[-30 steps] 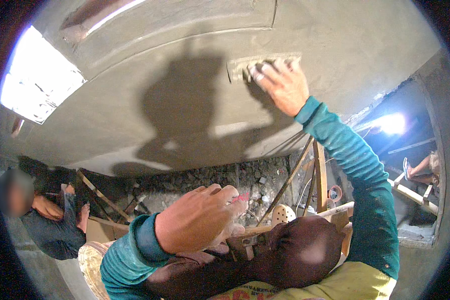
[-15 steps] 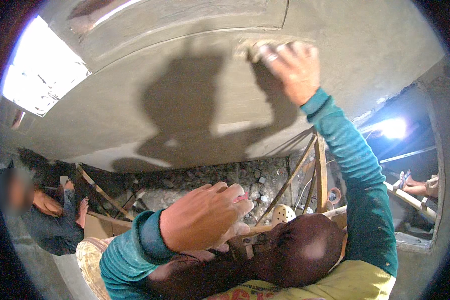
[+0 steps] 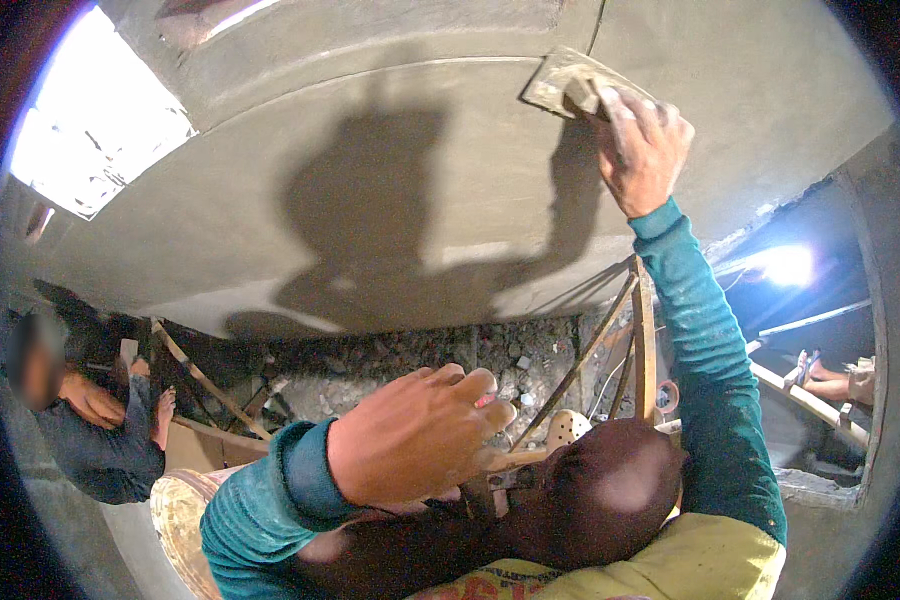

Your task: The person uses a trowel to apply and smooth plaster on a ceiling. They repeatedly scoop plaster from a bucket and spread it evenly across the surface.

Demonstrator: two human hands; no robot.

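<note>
My right hand (image 3: pixel 648 150) grips a flat rectangular plastering float (image 3: pixel 552 84) by the block on its back. The float lies tilted against the smooth grey plastered wall (image 3: pixel 760 110), across a thin groove line near the top. My left hand (image 3: pixel 410 435) is held low in front of my body, fingers curled in. A small bit of red or pink shows between its thumb and fingers; what it is cannot be made out. My head and arm cast a large shadow on the wall.
Wooden scaffold poles (image 3: pixel 643 345) stand below the wall, with rubble (image 3: pixel 370 355) on the ground beneath. Another person (image 3: pixel 105 440) sits at the left. A bright lamp (image 3: pixel 785 265) shines at the right, near someone's feet (image 3: pixel 820 375). A bright opening (image 3: pixel 95 115) is upper left.
My right hand has moved right with the float, whose face now shows clearly, turned at an angle. My left hand has barely moved, its fingers still curled.
</note>
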